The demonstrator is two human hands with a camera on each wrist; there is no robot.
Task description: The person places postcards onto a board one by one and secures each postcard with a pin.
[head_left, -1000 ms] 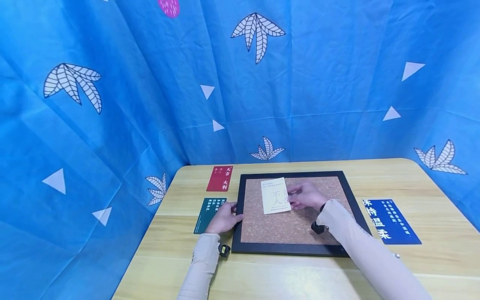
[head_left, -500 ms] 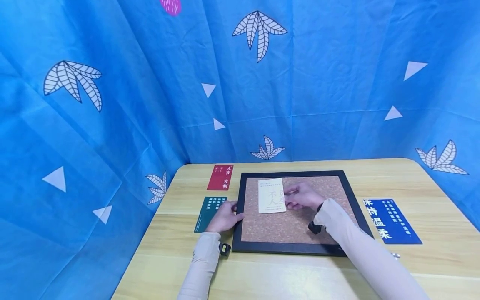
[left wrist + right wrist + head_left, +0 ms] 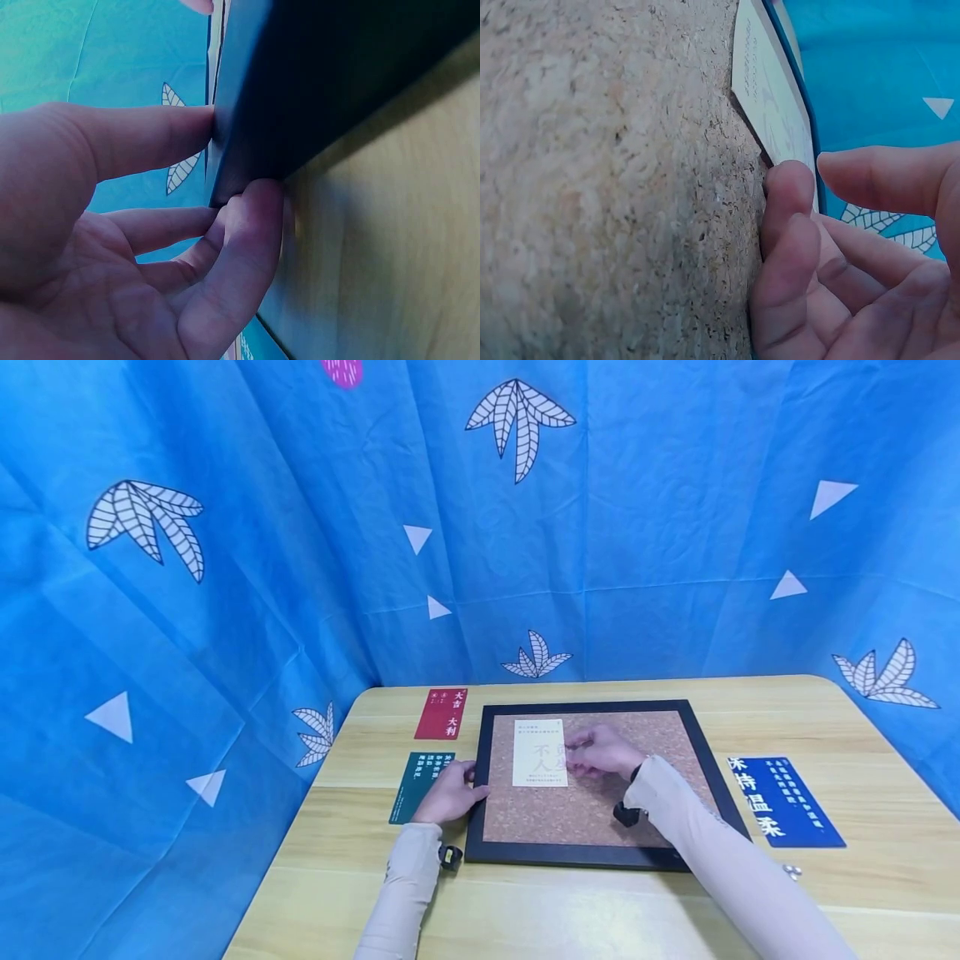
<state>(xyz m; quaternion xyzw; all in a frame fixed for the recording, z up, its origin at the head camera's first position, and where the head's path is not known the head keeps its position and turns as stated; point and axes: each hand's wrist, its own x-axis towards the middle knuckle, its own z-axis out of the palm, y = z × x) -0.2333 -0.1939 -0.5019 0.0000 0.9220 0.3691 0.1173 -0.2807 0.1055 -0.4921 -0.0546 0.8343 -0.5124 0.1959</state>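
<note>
A cork board with a black frame (image 3: 570, 856) lies on the table. My left hand (image 3: 448, 792) grips its left edge; in the left wrist view the thumb (image 3: 161, 135) presses the frame's side and the fingers curl at its lower edge. Over the upper left of the cork is a cream card (image 3: 531, 752) with faint printed characters. My right hand (image 3: 606, 752) pinches the card's right edge, covering part of its print. In the right wrist view, the card's near corner tilts slightly off the cork (image 3: 630, 187), beside the fingertips.
A red card (image 3: 441, 714) and a green card (image 3: 412, 787) lie left of the board, the green one partly under my left hand. To the right is a blue card (image 3: 795, 802), with small shiny pieces (image 3: 792, 871) nearer me. A blue curtain (image 3: 645, 568) hangs behind the table (image 3: 570, 914).
The cream card has shifted a little left with my right hand and turned from tilted to nearly straight with the frame. My left hand has stayed on the frame's edge.
</note>
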